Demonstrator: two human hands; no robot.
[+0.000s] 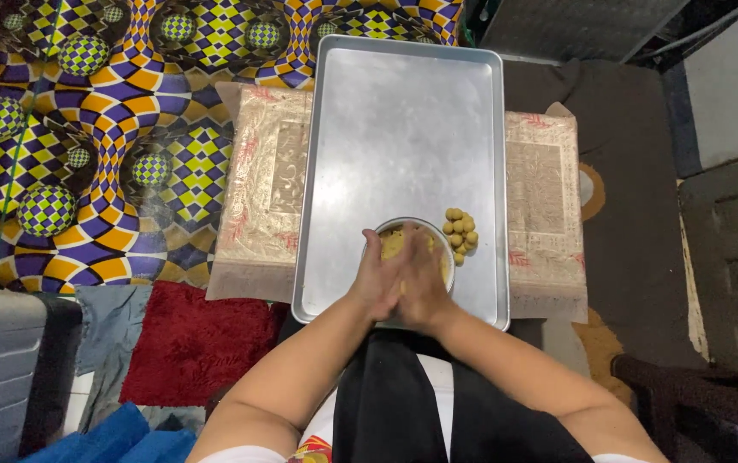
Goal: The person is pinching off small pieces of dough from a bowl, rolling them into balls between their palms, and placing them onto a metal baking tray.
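Item: metal baking tray (403,111), long and rectangular, lying on a patterned cloth-covered tabletop (540,197); most of its surface bare. Near end of the tray: a round bowl (439,236) holding yellow dough (393,243), set close to the person, seemingly so the dough is within easy reach. Just right of the bowl, on the tray: a small cluster of dough balls (460,231), touching one another and kept tight together at the tray's right edge, which leaves the rest of the tray free. Over the near edge of the bowl: left hand (377,279) and right hand (424,287), palms pressed flat against each other, fingers pointing toward the far end of the tray; the grip is closed palm to palm, a posture that suits rolling a piece of dough, though whether anything lies between the palms cannot be told. Left of the tray: a purple, yellow and orange checkered mat (86,129). Nearer the person on that side: a red rug (189,343) and a blue cloth (120,437).
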